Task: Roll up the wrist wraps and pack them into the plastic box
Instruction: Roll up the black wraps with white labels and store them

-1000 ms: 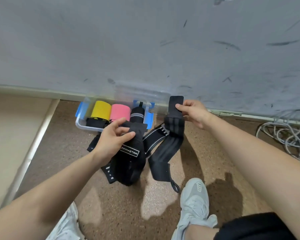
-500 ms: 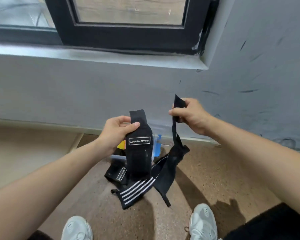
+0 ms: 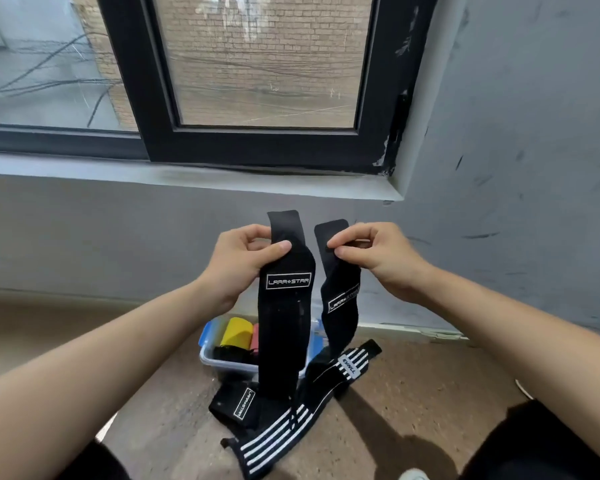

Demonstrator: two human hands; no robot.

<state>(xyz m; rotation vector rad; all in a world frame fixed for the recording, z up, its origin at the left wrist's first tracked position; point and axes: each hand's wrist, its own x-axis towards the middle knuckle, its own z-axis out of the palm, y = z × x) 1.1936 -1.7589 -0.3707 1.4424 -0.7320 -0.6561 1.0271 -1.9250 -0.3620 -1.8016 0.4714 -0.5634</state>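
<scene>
Before me a black-framed glass window (image 3: 257, 143) sat in a scuffed grey painted wall (image 3: 84, 237), above speckled brown floor (image 3: 413, 382).

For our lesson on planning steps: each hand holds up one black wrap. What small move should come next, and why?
Probably drop the right wrap onto the floor: the right hand and left hand each pinch one hanging, unrolled wrap, and rolling the left wrap likely needs both hands.

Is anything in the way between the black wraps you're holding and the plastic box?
Nothing visible does. The clear plastic box sits open below the hanging black wrist wraps, with a yellow roll and pink roll inside.
</scene>
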